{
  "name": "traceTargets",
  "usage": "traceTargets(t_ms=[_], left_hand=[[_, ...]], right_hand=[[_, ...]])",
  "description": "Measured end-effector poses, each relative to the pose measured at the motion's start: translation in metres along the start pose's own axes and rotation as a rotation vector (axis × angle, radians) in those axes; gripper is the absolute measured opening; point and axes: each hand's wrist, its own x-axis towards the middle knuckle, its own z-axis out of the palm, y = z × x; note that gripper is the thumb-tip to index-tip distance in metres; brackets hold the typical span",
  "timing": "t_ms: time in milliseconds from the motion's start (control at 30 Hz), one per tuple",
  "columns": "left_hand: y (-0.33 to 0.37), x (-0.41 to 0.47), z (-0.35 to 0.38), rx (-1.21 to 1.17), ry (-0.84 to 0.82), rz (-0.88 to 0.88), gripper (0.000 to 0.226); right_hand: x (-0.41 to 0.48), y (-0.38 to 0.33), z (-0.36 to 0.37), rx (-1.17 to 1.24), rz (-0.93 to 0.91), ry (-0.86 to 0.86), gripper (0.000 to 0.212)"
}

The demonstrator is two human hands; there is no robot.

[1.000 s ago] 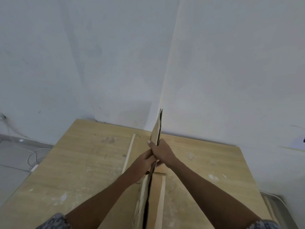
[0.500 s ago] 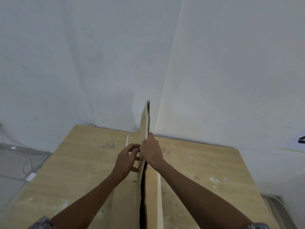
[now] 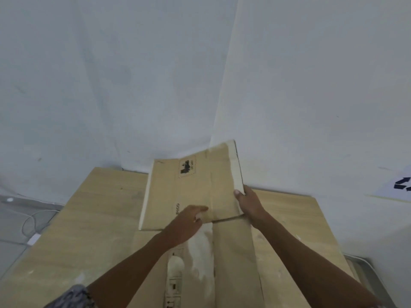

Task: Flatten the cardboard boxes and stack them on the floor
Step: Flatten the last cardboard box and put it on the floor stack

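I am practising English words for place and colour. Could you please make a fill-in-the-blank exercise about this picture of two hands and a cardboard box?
1. The right hand grips the cardboard box at its ____ edge.
2. The left hand rests ____ the box, not under it.
3. The printed mark on the box is ____.
4. A white cable lies on the floor to the ____ of the wooden surface.

Missing words: right; on; black; left.

Free over bare counter (image 3: 93,218) left of the flattened cardboard box (image 3: 195,192); narrower on its right. Blocked behind and rightward by white walls (image 3: 133,85) meeting in a corner just beyond the box.
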Motion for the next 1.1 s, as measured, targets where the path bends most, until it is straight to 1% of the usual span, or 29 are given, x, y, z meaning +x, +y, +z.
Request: traceTargets(t_ms=[67, 133, 233, 333, 400, 433, 500, 567, 600, 667, 733, 833, 900, 967, 1033, 1100], left_hand=[[-0.015, -0.005, 0.024, 0.049, -0.184, -0.062, 0.043], [-0.03, -0.011, 0.043, 0.065, -0.265, -0.12, 0.042], [-0.044, -0.012, 0.066, 0.033, -0.324, -0.194, 0.041], [-0.052, -0.001, 0.089, 0.081, -0.337, -0.197, 0.043], [-0.06, 0.012, 0.108, 0.146, -0.345, -0.199, 0.05], [-0.063, 0.018, 0.117, 0.215, -0.364, -0.212, 0.054], [-0.067, 0.028, 0.131, 0.413, -0.43, -0.249, 0.06], [-0.068, 0.036, 0.141, 0.585, -0.486, -0.278, 0.066], [-0.067, 0.04, 0.147, 0.62, -0.511, -0.295, 0.07], [-0.07, 0.047, 0.156, 0.61, -0.539, -0.331, 0.081], [-0.073, 0.053, 0.157, 0.584, -0.56, -0.372, 0.089], [-0.067, 0.065, 0.151, 0.6, -0.581, -0.399, 0.104], [-0.062, 0.076, 0.149, 0.688, -0.576, -0.414, 0.12], [-0.064, 0.086, 0.15, 0.695, -0.572, -0.434, 0.135], [-0.072, 0.093, 0.151, 0.646, -0.575, -0.437, 0.146], [-0.083, 0.097, 0.151, 0.7, -0.582, -0.377, 0.149]], right_hand=[[0.004, 0.037, -0.013, -0.026, 0.072, -0.005, 0.03], [0.01, 0.072, -0.022, -0.066, 0.134, 0.005, 0.03], [0.019, 0.123, -0.032, -0.139, 0.236, 0.005, 0.034], [0.026, 0.158, -0.036, -0.213, 0.363, -0.029, 0.038], [0.03, 0.175, -0.031, -0.323, 0.394, -0.019, 0.045], [0.031, 0.183, -0.027, -0.4, 0.375, -0.023, 0.052], [0.03, 0.2, -0.014, -0.549, 0.28, -0.08, 0.063], [0.025, 0.206, 0.002, -0.63, 0.164, -0.213, 0.067], [0.023, 0.209, 0.009, -0.653, 0.124, -0.292, 0.069], [0.023, 0.214, 0.023, -0.713, 0.079, -0.433, 0.077], [0.022, 0.22, 0.037, -0.798, 0.045, -0.526, 0.087], [0.017, 0.234, 0.048, -0.87, 0.032, -0.523, 0.093], [0.017, 0.236, 0.05, -0.926, 0.033, -0.499, 0.094], [0.023, 0.23, 0.053, -0.948, 0.038, -0.479, 0.098], [0.034, 0.223, 0.059, -0.897, 0.034, -0.453, 0.108], [0.043, 0.224, 0.062, -0.869, 0.022, -0.445, 0.123]])
